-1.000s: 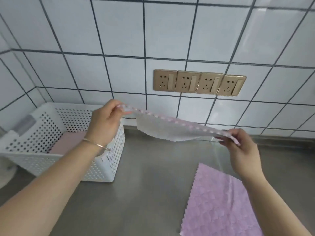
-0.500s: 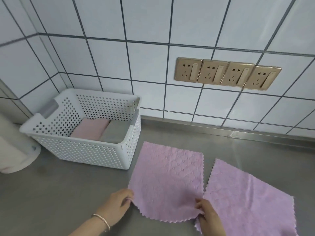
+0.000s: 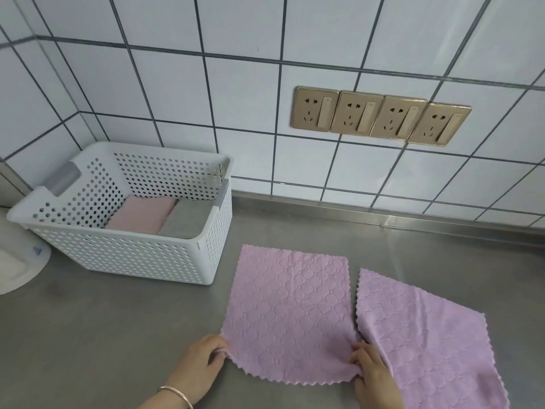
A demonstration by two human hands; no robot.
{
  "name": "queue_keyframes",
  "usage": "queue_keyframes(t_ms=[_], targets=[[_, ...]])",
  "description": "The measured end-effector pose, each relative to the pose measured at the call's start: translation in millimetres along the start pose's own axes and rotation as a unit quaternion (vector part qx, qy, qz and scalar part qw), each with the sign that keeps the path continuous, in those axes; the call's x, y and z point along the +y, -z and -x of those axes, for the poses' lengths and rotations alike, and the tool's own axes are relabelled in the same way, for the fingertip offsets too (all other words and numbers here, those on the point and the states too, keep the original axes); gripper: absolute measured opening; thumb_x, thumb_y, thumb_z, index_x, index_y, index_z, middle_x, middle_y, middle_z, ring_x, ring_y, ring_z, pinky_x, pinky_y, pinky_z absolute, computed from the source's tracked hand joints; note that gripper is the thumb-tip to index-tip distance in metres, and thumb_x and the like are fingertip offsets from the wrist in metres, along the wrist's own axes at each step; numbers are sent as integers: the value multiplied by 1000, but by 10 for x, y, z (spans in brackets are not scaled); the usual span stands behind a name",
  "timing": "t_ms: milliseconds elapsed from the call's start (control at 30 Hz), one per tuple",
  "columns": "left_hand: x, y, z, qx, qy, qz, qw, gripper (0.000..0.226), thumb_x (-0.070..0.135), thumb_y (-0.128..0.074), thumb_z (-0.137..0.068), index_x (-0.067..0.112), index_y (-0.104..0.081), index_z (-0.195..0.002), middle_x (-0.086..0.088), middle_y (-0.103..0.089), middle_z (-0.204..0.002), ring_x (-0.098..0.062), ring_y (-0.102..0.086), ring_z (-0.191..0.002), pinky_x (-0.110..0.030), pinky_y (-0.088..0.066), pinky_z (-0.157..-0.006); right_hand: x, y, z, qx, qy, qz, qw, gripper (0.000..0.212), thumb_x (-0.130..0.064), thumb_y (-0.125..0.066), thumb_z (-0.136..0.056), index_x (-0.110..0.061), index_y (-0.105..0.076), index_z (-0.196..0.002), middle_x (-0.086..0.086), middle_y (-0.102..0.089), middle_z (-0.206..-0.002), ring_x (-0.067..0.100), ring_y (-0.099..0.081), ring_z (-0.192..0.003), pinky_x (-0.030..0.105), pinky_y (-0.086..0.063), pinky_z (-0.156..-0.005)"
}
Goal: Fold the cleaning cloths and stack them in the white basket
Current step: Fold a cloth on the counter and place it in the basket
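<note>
Far left, a white rounded object (image 3: 17, 270) sits on the table (image 3: 103, 329), cut off by the frame edge; unidentified.

White basket (image 3: 141, 255) stands just right of it, close to the tiled wall (image 3: 236, 93). Inside: one folded pink cloth (image 3: 140, 215) and one folded grey cloth (image 3: 184, 218), side by side, touching.

My left hand (image 3: 194, 369) is at the near left corner of the flat purple cloth (image 3: 287, 314). Fingers curled, pinching that corner. Bracelet (image 3: 177, 392) on the wrist.

My right hand (image 3: 373, 376) is at the near right corner of the same cloth; fingers curled on the edge, pinching it as far as I can see. This cloth lies spread on the table, just right of the basket, not yet folded.

Second purple cloth (image 3: 427, 340) lies immediately right, its edge touching or slightly overlapping the first near my right hand; which one is on top there I cannot tell. It shows a few creases.

Four gold sockets (image 3: 380, 116) on the wall above.

Risks, judged:
- Right fingers may catch the neighbouring cloth's edge and drag it along when I lift.
- Uneven pull from the two corners would give a skewed fold.
- The soft fabric may slide on the smooth table, so the far edge shifts.
</note>
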State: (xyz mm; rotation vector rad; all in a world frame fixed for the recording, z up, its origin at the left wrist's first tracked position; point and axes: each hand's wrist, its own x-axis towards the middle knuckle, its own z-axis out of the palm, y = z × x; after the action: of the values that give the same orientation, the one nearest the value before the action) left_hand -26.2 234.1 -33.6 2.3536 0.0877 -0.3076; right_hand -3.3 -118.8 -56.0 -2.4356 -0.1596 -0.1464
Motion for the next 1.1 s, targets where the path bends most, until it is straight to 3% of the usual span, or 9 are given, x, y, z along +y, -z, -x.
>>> queue_keyframes(t_ms=[167, 233, 300, 433, 567, 700, 800, 967, 1100], targets=[[-25, 59, 95, 6, -17, -57, 998, 13, 26, -52, -91, 26, -64, -96, 21, -58, -85, 5, -51, -73, -12, -40, -73, -104, 19, 79, -32, 29, 50, 998, 12, -29, -47, -56, -25, -58, -53, -5, -65, -87, 14, -59, -87, 21, -40, -71], [-75, 76, 117, 3, -32, -77, 997, 13, 29, -49, -92, 27, -61, -98, 27, -48, -78, 9, -45, -70, -9, -38, -69, -124, 27, 137, -31, 54, 57, 996, 10, -30, -51, -64, -26, -56, -56, -7, -65, -89, 9, -53, -97, 18, -36, -85], [-67, 112, 174, -9, -31, -106, 994, 11, 27, -54, -89, 35, -58, -95, 29, -45, -77, 7, -47, -73, -2, -33, -62, -139, 53, 208, -22, 73, 69, 995, 31, -37, -40, -88, -29, -53, -61, -5, -71, -85, 10, -53, -96, 15, -29, -93], [-251, 156, 210, 6, -68, -171, 983, 46, 17, -77, -52, 38, -49, -82, 30, -53, -69, 6, -44, -76, 2, -29, -52, -169, 136, 238, -35, 78, 101, 991, 42, -51, -21, -95, -34, -50, -68, -9, -74, -84, 6, -53, -91, 11, -33, -86], [-102, 244, 156, 12, -11, -85, 996, 20, 21, -66, -83, 38, -59, -78, 28, -56, -67, 1, -48, -79, -5, -35, -66, -169, 216, 108, -75, 19, 141, 987, 35, -41, -44, -83, -32, -68, -59, -14, -72, -76, 7, -50, -84, 17, -38, -64], [85, 350, -12, 1, 40, 19, 999, 25, 17, -56, -90, 35, -52, -73, 10, -58, -65, -2, -50, -66, -11, -36, -62, -292, 272, -6, -52, -136, 88, 986, 11, -12, -66, -81, -16, -72, -72, 4, -58, -69, 24, -57, -67, 28, -40, -58], [97, 372, -146, -1, 75, 84, 994, 21, 14, -53, -91, 26, -53, -74, 6, -64, -67, -6, -49, -64, -14, -35, -59, -371, 333, -149, -105, -187, 25, 976, 7, -18, -60, -89, -19, -64, -83, 9, -60, -81, 24, -54, -75, 28, -35, -63], [263, 432, -366, 66, 89, 110, 988, 24, 11, -51, -91, 28, -50, -74, -4, -69, -79, -18, -56, -67, -28, -42, -65, -432, 391, -494, -86, -231, -61, 967, 13, -15, -55, -91, -7, -64, -87, 12, -63, -77, 25, -54, -72, 30, -36, -60], [410, 405, -540, 106, 75, 100, 987, 24, 16, -46, -94, 31, -44, -75, -3, -59, -69, -19, -49, -61, -31, -38, -59, -456, 425, -809, -90, -243, -63, 964, 19, -14, -52, -92, 1, -60, -84, 17, -59, -72, 25, -47, -67, 31, -33, -58]])
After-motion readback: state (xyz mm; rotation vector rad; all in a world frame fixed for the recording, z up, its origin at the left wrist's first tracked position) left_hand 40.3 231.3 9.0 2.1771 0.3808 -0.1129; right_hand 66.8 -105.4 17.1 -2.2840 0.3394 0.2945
